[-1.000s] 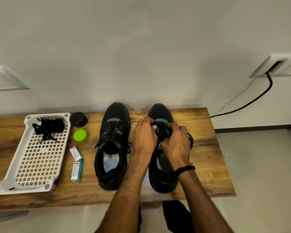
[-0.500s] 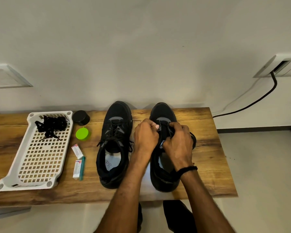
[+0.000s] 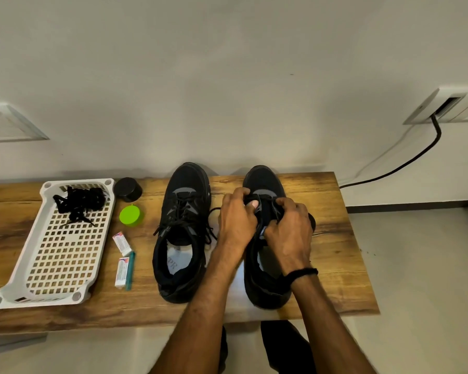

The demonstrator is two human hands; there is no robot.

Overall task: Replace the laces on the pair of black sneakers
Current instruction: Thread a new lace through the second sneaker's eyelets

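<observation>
Two black sneakers stand side by side on the wooden bench (image 3: 333,238), toes toward the wall. The left sneaker (image 3: 183,230) is laced, with loose lace ends spilling over its sides. Over the right sneaker (image 3: 265,282) both my hands work at the lacing area. My left hand (image 3: 237,220) pinches the black lace near the upper eyelets, thumb tip showing. My right hand (image 3: 289,230) grips the lace and the sneaker's right flap. A bundle of spare black laces (image 3: 79,202) lies at the far end of the white perforated tray (image 3: 57,263).
Between tray and sneakers sit a black round jar (image 3: 127,188), a green lid (image 3: 130,215), two small white packets (image 3: 122,242) and a teal stick (image 3: 130,271). A black cable (image 3: 405,163) runs from a wall socket on the right. The wall stands close behind the bench.
My hands stay on the right sneaker's lacing; the fingers have shifted slightly and drawn closer together. The camera view has drifted a little.
</observation>
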